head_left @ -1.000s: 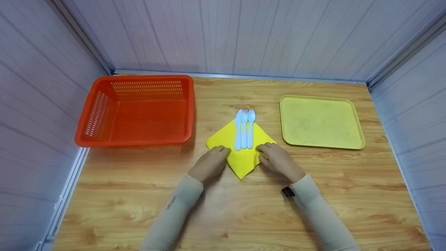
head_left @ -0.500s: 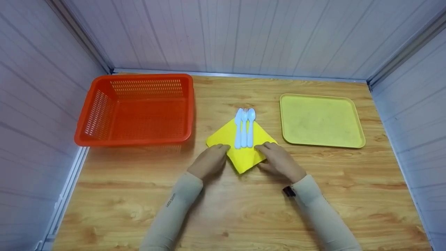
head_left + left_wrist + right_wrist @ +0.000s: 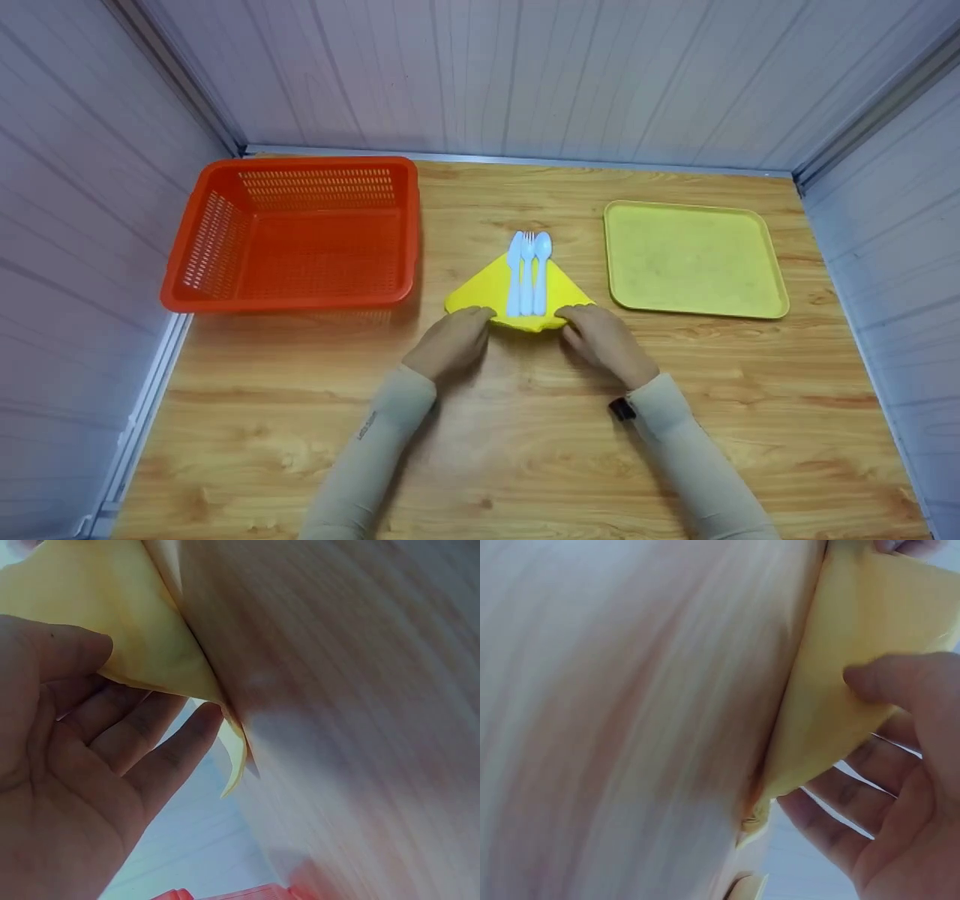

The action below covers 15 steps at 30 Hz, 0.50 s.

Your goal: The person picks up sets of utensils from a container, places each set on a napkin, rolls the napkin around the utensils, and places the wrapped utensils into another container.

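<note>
A yellow napkin (image 3: 484,289) lies in the middle of the table in the head view, its near part raised into a folded edge. On top of it a light-blue plastic knife (image 3: 514,281), fork (image 3: 527,277) and spoon (image 3: 542,259) rest side by side, heads past the far corner. My left hand (image 3: 451,341) pinches the napkin's near edge on the left. The right hand (image 3: 609,341) pinches the same edge on the right. Both wrist views show the napkin (image 3: 142,622) between thumb and fingers, with the thumb on the near side.
An orange plastic basket (image 3: 415,247) with slotted walls stands at the back left of the wooden table (image 3: 510,450). At the back right lies a yellow tray (image 3: 694,259). White panel walls (image 3: 510,75) enclose the back and both sides.
The napkin's near corner, which pointed toward me, has been turned up and away, leaving a short, nearly straight near edge. The cutlery, basket and tray stay put.
</note>
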Each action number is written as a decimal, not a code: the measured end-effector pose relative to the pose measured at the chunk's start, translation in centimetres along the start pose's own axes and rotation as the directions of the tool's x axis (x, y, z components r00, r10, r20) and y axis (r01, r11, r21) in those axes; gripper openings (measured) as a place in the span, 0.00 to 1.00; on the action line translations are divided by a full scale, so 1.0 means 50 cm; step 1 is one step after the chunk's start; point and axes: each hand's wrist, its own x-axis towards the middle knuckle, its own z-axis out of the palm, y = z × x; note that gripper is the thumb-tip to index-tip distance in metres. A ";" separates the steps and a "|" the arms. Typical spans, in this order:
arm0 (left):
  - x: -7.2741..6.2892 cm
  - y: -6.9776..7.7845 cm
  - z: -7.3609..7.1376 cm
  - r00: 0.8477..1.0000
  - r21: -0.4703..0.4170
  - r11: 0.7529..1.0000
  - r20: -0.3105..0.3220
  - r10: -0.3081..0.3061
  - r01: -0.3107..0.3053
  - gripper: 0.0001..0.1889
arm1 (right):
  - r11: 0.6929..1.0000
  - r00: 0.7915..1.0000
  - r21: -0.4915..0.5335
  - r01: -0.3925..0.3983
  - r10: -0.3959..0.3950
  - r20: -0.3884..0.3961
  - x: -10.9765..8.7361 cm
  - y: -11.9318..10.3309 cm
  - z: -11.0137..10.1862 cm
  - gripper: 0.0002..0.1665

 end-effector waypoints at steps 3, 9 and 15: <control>0.003 -0.001 -0.003 0.999 -0.010 1.000 0.017 -0.030 0.030 0.11 | 1.000 1.000 0.009 -0.029 0.029 -0.009 0.006 0.001 0.002 0.15; 0.023 -0.009 -0.011 0.996 0.011 0.997 0.055 -0.072 0.072 0.11 | 0.997 0.998 0.037 -0.068 0.068 0.004 0.024 0.010 -0.005 0.14; 0.045 -0.018 -0.023 0.992 0.011 0.993 0.029 -0.120 0.120 0.11 | 0.986 0.989 0.081 -0.143 0.139 0.050 0.047 0.016 -0.013 0.12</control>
